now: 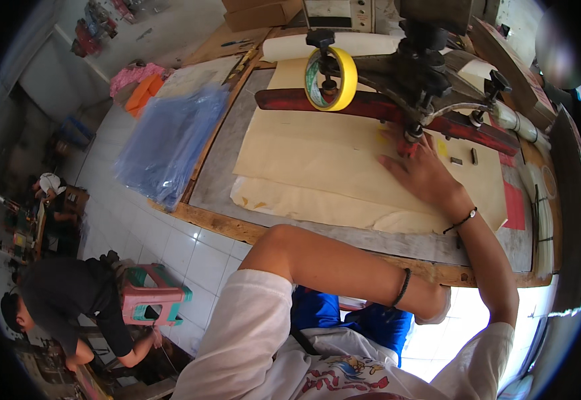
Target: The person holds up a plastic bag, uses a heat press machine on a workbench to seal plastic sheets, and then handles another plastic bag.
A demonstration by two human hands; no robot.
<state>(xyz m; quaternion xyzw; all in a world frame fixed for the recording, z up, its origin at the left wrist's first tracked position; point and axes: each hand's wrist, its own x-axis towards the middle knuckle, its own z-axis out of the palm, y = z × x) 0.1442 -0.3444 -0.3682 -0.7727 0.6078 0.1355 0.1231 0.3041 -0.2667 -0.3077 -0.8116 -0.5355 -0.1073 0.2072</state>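
Observation:
My right hand [424, 175] lies on a large sheet of tan paper [304, 150], with its thumb stretched out to the left. Its fingertips reach beneath a dark red bar [284, 100] of a press and are partly hidden by a knob; a bit of red shows by them. Two small dark blocks [456, 161] rest on the sheet to the right of this hand. My left hand [437, 305] is bent down by the table's front edge, its fingers out of sight. A roll of yellow tape [352, 80] hangs from a knob on the press.
Clear plastic sheets [170, 140] lie left of the wooden-edged table [237, 230]. A pale paper roll [290, 47] is at the back, bundled white strips [544, 220] at the right. A person in black [64, 293] bends beside a pink and green stool [149, 293].

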